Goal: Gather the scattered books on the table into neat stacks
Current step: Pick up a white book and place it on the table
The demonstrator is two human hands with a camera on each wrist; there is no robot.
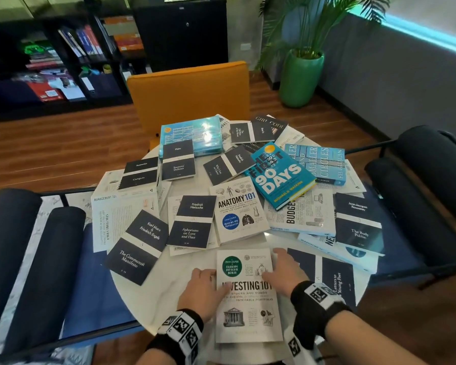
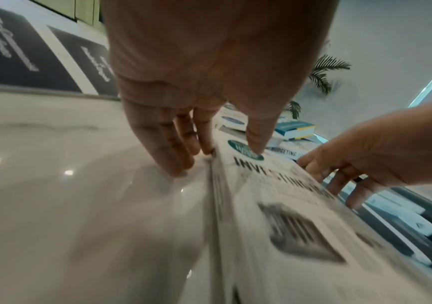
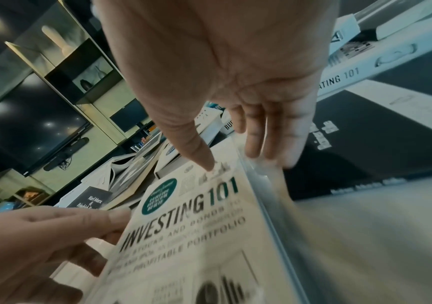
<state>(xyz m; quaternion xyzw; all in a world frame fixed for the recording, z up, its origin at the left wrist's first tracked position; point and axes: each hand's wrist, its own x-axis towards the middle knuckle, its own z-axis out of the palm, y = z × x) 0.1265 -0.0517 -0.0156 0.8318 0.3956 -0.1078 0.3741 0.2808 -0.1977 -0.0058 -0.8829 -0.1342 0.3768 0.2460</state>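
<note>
Our left hand (image 1: 201, 288) and right hand (image 1: 287, 272) clamp Investing 101 (image 1: 248, 306) from both sides, thumbs on the cover, fingers (image 2: 181, 148) curled against its edges. It sits at the bench's (image 1: 148, 299) near rim. Squeezed unevenly, we think it could skew or slide off toward us. It is a white, thick paperback with a green badge; the other books (image 1: 237, 209) lie scattered beyond.

White paperback (image 1: 248, 299) cover: "INVESTING 101", "PROFITABLE PORTFOLIO". White illustrated book (image 1: 238, 210): "ANATOMY 101". Blue hardback (image 1: 281, 176): "90 DAYS". Small black paperback (image 1: 134, 246): "Karl Marx & Friedrich Engels, The Communist Manifesto". Second black paperback (image 1: 191, 222): "Friedrich Nietzsche, Aphorisms on Love and Hate".
</note>
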